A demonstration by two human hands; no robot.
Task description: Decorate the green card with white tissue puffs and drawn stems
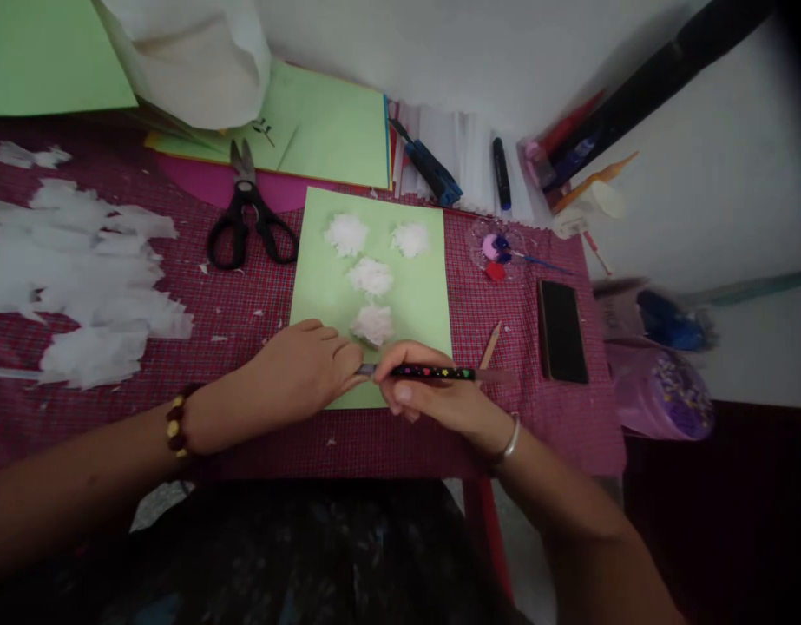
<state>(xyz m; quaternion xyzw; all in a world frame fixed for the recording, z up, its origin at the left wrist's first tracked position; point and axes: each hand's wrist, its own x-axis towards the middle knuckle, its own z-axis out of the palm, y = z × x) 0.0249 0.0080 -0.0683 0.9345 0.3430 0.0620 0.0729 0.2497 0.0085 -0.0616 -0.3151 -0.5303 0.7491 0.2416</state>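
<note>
My right hand is closed around a black pen patterned with small coloured shapes, held level above the green sheet's near edge. The pen's grey end points left and meets the fingers of my left hand. That hand is curled shut with its back toward me, so what it grips is hidden. Beneath both hands lies the light green sheet. On it sit several fluffy white paper tufts: two at the top, with a middle tuft and a lower tuft below them.
Black-handled scissors lie left of the sheet, beyond them a heap of white paper strips. At the back are a blue cutter and a marker. Rightward are a pencil, a phone and a brush dish.
</note>
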